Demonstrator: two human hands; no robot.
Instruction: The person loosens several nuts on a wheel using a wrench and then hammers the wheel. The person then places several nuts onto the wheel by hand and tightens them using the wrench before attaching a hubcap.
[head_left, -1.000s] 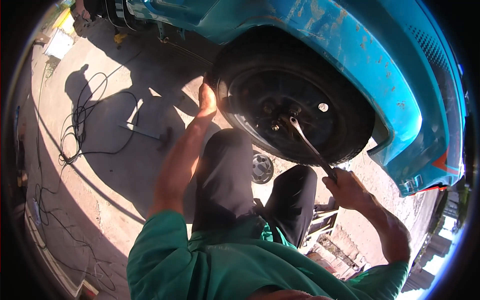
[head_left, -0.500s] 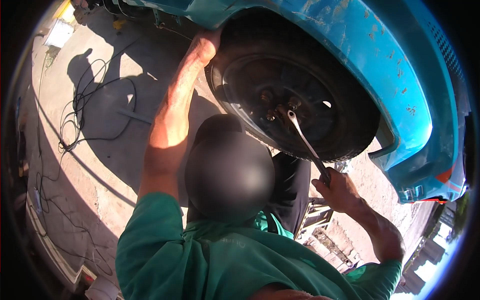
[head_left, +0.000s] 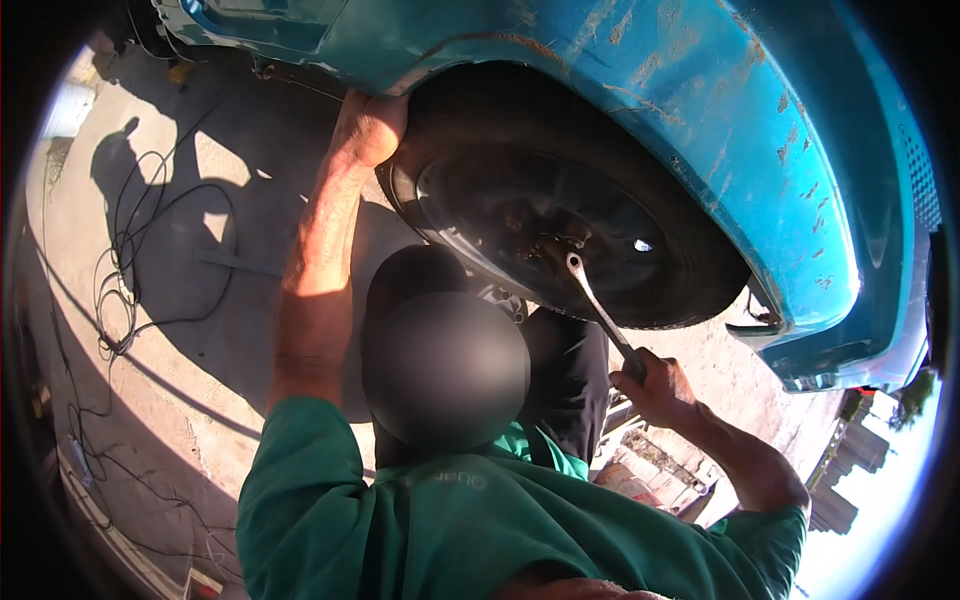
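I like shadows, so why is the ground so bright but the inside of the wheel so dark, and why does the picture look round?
In the head view, hard sun lights the ground and throws sharp shadows, while the wheel sits shaded under the teal car body; the left hand on the tyre catches sun, the spanner glints, and the fisheye lens bends everything round, dark at the rim.

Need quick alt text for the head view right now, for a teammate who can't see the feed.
A person in a green shirt works on the black wheel of a teal car: the right hand grips a metal wrench set at the wheel's hub, while the left hand presses on the tyre's top edge. Cables lie on the sunlit concrete.
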